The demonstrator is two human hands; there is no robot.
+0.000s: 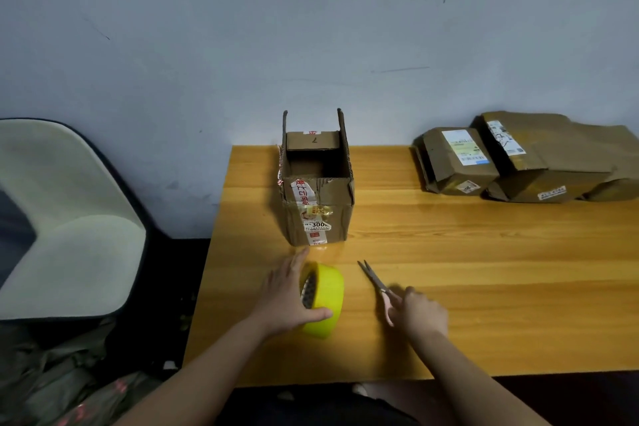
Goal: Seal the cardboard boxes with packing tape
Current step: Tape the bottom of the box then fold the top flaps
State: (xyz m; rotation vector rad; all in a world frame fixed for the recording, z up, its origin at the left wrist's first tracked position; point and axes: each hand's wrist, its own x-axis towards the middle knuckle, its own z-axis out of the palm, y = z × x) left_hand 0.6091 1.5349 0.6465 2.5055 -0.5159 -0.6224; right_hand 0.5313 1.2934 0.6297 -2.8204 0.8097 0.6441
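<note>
An open cardboard box (316, 190) stands upright on the wooden table (484, 270), its top flaps raised, old printed tape on its front. Just in front of it a roll of yellow packing tape (326, 297) stands on edge. My left hand (288, 297) grips the roll, thumb across its near side and fingers at its far side. To the right, scissors (377, 284) with pink handles lie on the table, blades pointing toward the box. My right hand (420, 316) holds their handles.
Two brown cardboard parcels (456, 162) (539, 156) with shipping labels lie at the table's back right against the wall. A pale padded chair (65, 218) stands left of the table. Bags lie on the floor at lower left.
</note>
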